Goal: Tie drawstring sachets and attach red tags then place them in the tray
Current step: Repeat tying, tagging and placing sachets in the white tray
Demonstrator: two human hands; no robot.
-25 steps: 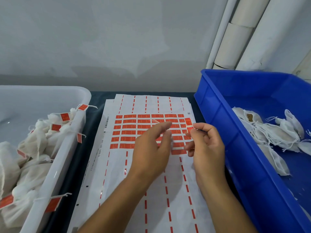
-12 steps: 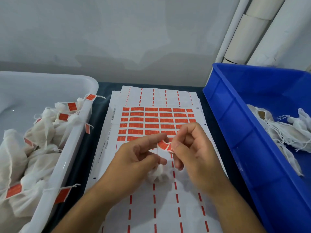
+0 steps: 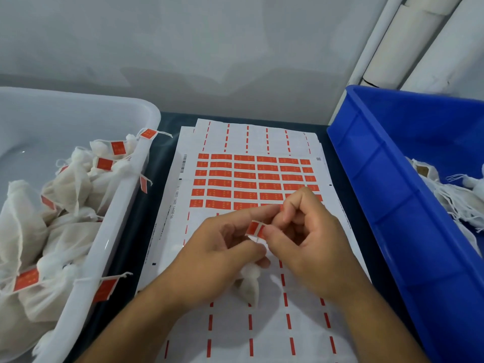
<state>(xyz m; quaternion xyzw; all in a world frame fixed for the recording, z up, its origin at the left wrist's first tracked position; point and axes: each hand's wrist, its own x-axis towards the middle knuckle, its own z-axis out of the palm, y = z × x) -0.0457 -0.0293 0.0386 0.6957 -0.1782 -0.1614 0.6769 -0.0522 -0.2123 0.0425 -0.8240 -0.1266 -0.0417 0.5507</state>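
Pale grey wall fills the background, with white pipes point(image 3: 419, 40) running up its right side, and below it we see a dark tabletop point(image 3: 162, 142) crowded with work. At the centre lies a white label sheet point(image 3: 251, 334) with rows of red tags still on it in its upper part and only red dashes lower down; more sheets show beneath its far edge. Over this sheet our left hand point(image 3: 222, 255) curls its fingers around a small white drawstring sachet point(image 3: 248, 284), which hangs just under the palm and touches the sheet. Thumb and forefinger of that hand meet our right hand point(image 3: 306, 239) at a single red tag point(image 3: 255, 229), and the right thumb and fingertips pinch it from the other side, the remaining right fingers bent inward. We cannot tell whether the tag is already stuck round the string. On the left stands a white tray point(image 3: 125, 195) heaped with finished sachets point(image 3: 68, 184), several carrying red tags, a few tags hanging over the rim. On the right a blue bin point(image 3: 387, 195) holds untagged sachets point(image 3: 450, 195) with loose white strings.
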